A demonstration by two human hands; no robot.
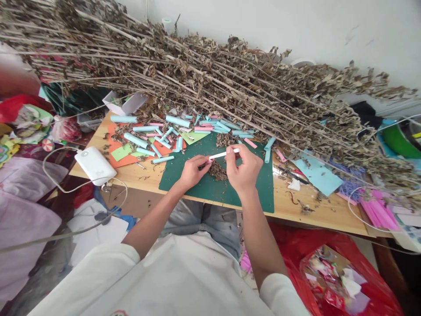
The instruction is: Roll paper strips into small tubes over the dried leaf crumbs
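In front of me, my right hand [242, 169] pinches a slim white stick [221, 155] near its right end. The stick slants slightly down to the left, where its tip meets the fingers of my left hand [194, 172]. Those fingers are closed around a small pink paper tube [211, 160], mostly hidden by them. Crumbled dry leaves [218, 171] lie below the stick on a green cutting mat [210, 191]. Behind the hands are scattered blue paper tubes [136, 140] and some pink ones [250, 143].
A large heap of dried stalks [204, 79] spans the table's back. On the left stands a white power bank [95, 165] with a cable, near orange paper [115, 131]. To the right are a blue sheet [319, 173] and a pen [294, 174]. A red bag [286, 245] sits below.
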